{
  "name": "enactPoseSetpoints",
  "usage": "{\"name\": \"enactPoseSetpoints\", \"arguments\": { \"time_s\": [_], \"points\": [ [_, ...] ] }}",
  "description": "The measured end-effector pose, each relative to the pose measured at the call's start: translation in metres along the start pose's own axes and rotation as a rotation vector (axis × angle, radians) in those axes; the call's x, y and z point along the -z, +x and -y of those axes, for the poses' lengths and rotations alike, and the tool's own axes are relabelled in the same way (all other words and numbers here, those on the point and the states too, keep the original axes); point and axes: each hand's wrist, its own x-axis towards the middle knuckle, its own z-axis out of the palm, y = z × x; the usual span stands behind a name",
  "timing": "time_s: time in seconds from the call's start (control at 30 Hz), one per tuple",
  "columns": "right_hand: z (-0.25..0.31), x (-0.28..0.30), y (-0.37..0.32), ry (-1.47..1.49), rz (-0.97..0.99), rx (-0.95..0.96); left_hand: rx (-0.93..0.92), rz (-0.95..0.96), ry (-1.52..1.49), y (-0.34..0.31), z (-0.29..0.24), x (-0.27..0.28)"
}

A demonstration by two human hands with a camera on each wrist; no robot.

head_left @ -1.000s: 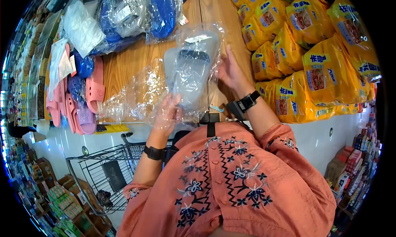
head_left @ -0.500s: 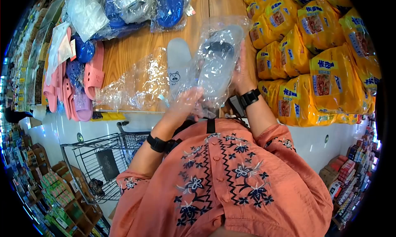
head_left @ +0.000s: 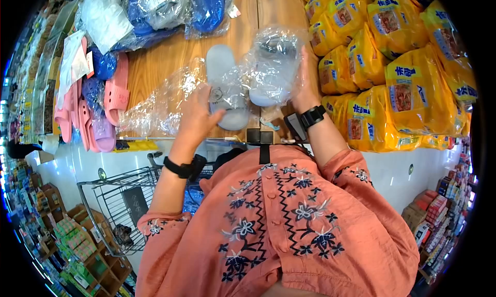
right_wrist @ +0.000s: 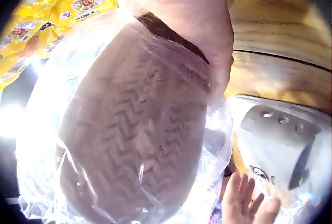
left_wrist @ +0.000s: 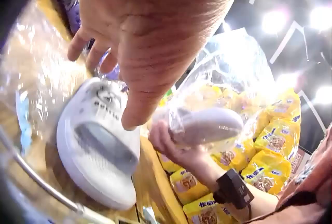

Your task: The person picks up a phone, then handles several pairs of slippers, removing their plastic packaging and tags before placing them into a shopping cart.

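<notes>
A grey slide slipper [head_left: 222,62] with a small animal-face print lies on the wooden table, its strap facing up. Beside its strap, my left hand [head_left: 199,116] hovers with thumb and fingers spread, holding nothing; the left wrist view shows the thumb right at the slipper [left_wrist: 98,146]. My right hand [head_left: 305,82] grips the matching slipper [head_left: 274,72] by its side, inside a clear plastic bag. In the right wrist view this bagged slipper [right_wrist: 135,130] shows its zigzag-tread sole. Part of the right hand's grip is hidden behind it.
Crumpled clear plastic [head_left: 165,108] spreads over the table [head_left: 160,59] to the left. Pink slippers [head_left: 118,85] hang at the left edge, with bagged blue slippers [head_left: 206,8] at the back. Yellow food packs [head_left: 408,95] are piled on the right. A wire cart [head_left: 119,209] stands below left.
The two slippers have come apart: one now lies on the table, while the bagged one moved right and tilted in my right hand. My left hand let go of the bag and moved left.
</notes>
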Motion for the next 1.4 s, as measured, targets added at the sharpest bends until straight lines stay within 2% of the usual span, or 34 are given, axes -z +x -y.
{"name": "enactPoseSetpoints", "arguments": {
  "time_s": [0.07, 0.17, 0.27, 0.37, 0.47, 0.57, 0.63, 0.7, 0.8, 0.97, 1.03, 1.13, 1.23, 1.4],
  "points": [
    [0.005, -0.010, -0.009, -0.052, -0.005, 0.030, -0.080, -0.015, 0.144, 0.004, -0.003, -0.018],
    [0.006, 0.002, 0.001, 0.100, -0.038, -0.108, -0.049, -0.001, 0.151, 0.011, -0.011, -0.020],
    [0.008, -0.001, 0.002, 0.164, -0.036, -0.125, 0.003, 0.041, 0.158, 0.015, -0.008, -0.025],
    [0.007, 0.005, 0.003, 0.194, -0.058, -0.133, 0.008, -0.008, 0.060, 0.011, 0.004, -0.025],
    [0.011, -0.002, -0.001, 0.142, -0.070, -0.093, -0.016, -0.154, 0.070, 0.001, 0.026, -0.007],
    [0.001, 0.020, 0.016, 0.226, -0.046, -0.126, 0.008, -0.283, -0.058, -0.017, 0.049, 0.021],
    [0.000, 0.023, 0.017, 0.220, 0.012, -0.090, 0.416, -0.231, -0.726, -0.048, 0.088, 0.032],
    [-0.001, 0.025, 0.021, 0.248, 0.036, -0.076, 0.303, -0.375, -0.794, -0.089, 0.082, 0.046],
    [-0.005, 0.028, 0.030, 0.319, 0.017, -0.080, 0.482, -0.529, -1.340, -0.115, 0.044, 0.081],
    [-0.014, 0.043, 0.044, 0.327, 0.029, -0.063, 0.457, -0.395, -1.882, -0.159, 0.014, 0.102],
    [-0.015, 0.038, 0.047, 0.328, -0.006, -0.090, 0.477, -0.412, -1.868, -0.177, 0.014, 0.091],
    [-0.016, 0.033, 0.050, 0.339, -0.020, -0.132, 0.531, -0.339, -1.909, -0.178, 0.006, 0.080],
    [-0.017, 0.022, 0.056, 0.347, -0.076, -0.093, 0.591, -0.243, -2.153, -0.160, -0.016, 0.070],
    [-0.008, 0.006, 0.049, 0.300, -0.079, -0.058, 0.583, -0.101, -2.120, -0.149, -0.024, 0.054]
  ]
}}
